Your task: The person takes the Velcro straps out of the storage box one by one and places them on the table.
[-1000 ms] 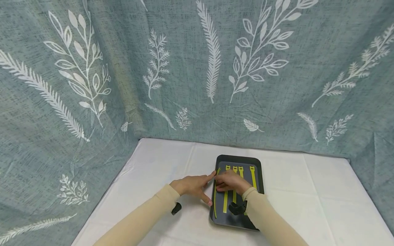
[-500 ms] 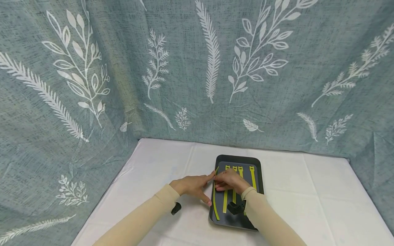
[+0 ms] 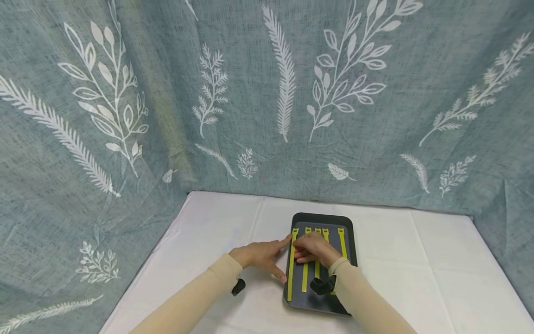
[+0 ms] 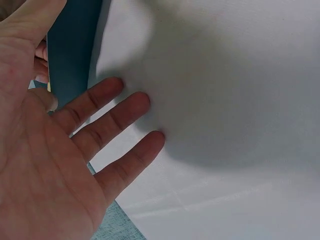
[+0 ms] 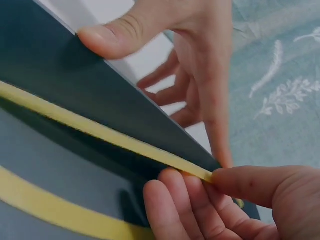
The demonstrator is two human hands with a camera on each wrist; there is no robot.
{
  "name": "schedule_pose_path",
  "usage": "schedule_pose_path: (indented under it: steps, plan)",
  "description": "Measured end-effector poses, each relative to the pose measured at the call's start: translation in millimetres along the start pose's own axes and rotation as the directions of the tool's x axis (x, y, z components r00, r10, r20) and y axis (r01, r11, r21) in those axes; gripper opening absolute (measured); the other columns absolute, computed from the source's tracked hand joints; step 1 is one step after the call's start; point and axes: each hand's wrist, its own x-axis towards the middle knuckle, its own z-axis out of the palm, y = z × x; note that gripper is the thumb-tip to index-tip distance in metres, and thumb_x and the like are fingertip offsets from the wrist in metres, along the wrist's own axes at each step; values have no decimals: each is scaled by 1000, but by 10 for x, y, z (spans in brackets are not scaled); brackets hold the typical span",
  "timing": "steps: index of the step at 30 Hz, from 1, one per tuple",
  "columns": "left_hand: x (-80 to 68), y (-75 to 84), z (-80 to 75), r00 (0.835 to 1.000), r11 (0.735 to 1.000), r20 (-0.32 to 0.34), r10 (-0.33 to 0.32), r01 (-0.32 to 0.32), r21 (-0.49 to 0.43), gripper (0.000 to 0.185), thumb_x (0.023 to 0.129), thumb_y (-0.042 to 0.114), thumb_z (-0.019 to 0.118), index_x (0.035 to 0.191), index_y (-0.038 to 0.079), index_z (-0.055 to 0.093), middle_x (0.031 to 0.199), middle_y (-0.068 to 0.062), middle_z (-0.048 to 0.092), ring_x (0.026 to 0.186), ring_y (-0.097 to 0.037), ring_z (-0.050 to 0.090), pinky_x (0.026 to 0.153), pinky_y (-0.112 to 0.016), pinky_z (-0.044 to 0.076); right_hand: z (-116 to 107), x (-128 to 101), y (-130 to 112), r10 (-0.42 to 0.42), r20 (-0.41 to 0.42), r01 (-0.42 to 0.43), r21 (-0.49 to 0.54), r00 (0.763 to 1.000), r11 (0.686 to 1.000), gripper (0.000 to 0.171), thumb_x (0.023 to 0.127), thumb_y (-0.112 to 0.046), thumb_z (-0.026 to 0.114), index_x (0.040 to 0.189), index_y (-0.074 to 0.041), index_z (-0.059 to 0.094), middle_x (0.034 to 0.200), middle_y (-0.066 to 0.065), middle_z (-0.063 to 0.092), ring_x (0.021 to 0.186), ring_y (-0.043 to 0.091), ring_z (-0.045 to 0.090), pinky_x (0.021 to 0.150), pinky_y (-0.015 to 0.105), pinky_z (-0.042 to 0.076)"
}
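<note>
Fingers of my right hand point(image 3: 314, 248) pinch the leftmost yellow strap point(image 3: 290, 269), laid along the dark tray's point(image 3: 349, 241) 9 o'clock side. Left hand point(image 3: 259, 253), fingers straight, steadies tray edge w/ thumb + index.

My table point(image 3: 417, 260) is covered by a white cloth point(image 3: 217, 222). On it sits a dark tray point(image 3: 350, 232); my left hand point(image 3: 260, 255) rests flat beside its left edge.

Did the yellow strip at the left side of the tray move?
Yes. The leftmost yellow strip slid rightward off the dark tray's left rim and now lies flat inside, parallel to its neighbours, pinched by the right hand.
</note>
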Motion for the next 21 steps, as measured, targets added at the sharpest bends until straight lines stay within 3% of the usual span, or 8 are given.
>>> schedule_pose_path:
  steps: [6, 12, 16, 19, 21]
  plan:
    - [2, -1, -5, 1000, 1000, 10, -2, 2, -23, 122, 77, 50, 86, 165, 18, 8, 162, -14, 38, 142, -25, 50, 117, -41, 38, -112, -62, -14, -37, -20, 38, 45, 999, 998, 21, 98, -15, 57, 96, 3, 66, 85, 10, 70, 71, 14, 70, 70, 32, 61]
    - [18, 0, -41, 999, 996, 40, 19, -15, -92, 122, 78, 42, 88, 165, 15, 6, 161, -17, 38, 142, -27, 48, 119, -40, 36, -235, -105, -94, -96, -54, 102, 116, 994, 988, 29, 100, -12, 58, 119, 9, 63, 89, 8, 67, 72, 10, 69, 73, 30, 61]
    - [23, 10, -49, 998, 995, 66, 14, -7, -100, 122, 80, 39, 87, 165, 16, 4, 130, -9, 63, 114, -16, 61, 104, -32, 45, -319, -154, -174, -148, -48, 153, 125, 988, 980, 34, 100, -14, 59, 124, 11, 60, 89, 5, 68, 77, 10, 69, 79, 29, 61]
    - [26, 31, -59, 997, 996, 83, -8, 15, -91, 121, 80, 38, 87, 165, 19, 3, 98, 1, 62, 88, -10, 56, 87, -28, 45, -387, -182, -239, -169, -47, 174, 136, 984, 975, 33, 101, -14, 60, 124, 9, 60, 90, 4, 68, 81, 12, 70, 83, 30, 60]
    - [27, 36, -60, 996, 994, 90, -14, 24, -104, 121, 80, 37, 87, 165, 19, 3, 94, 3, 59, 85, -9, 54, 84, -27, 44, -434, -204, -284, -186, -44, 190, 133, 982, 973, 31, 101, -15, 60, 122, 8, 61, 91, 3, 69, 85, 13, 70, 87, 33, 59]
